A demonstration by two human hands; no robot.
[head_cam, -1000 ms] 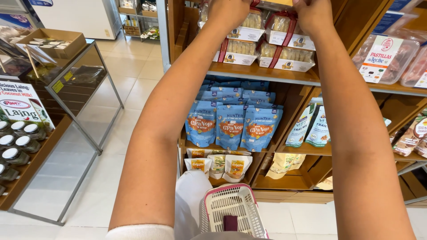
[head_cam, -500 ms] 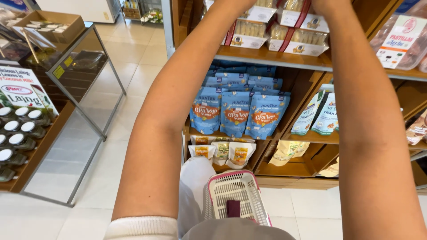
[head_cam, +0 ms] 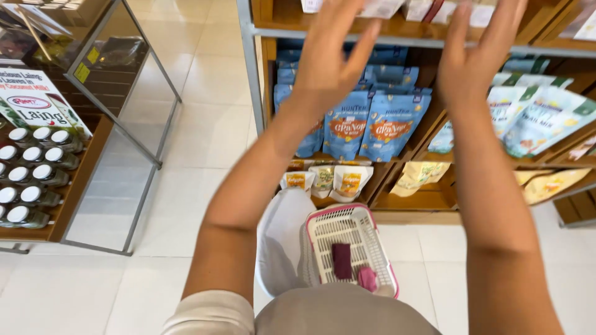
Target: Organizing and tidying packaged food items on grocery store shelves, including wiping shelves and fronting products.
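Hands raised, fingers spread, holding nothing: left hand (head_cam: 326, 65) and right hand (head_cam: 475, 59) hover before blue pouches (head_cam: 366, 124) on the wooden shelf (head_cam: 397, 38). Risk: a careless sweep could topple pouches towards the pink basket (head_cam: 347, 248) below.

Obscured, cropped and blurred areas around the wooden shelf unit (head_cam: 428, 200)

My left hand (head_cam: 329, 59) and right hand (head_cam: 475, 53) are motion-blurred, fingertips running to the top edge, and I cannot tell whether they touch anything; my left hand covers part of the blue pouches (head_cam: 372, 124) on the unit's middle shelf. The boxed goods (head_cam: 397, 7) on the top shelf are cut by the frame. The green-white bags (head_cam: 540, 118) to the unit's right are smeared. Below the unit, my waist hides the near rim of the pink basket (head_cam: 347, 248), and the dark items (head_cam: 341, 260) inside are unidentifiable.
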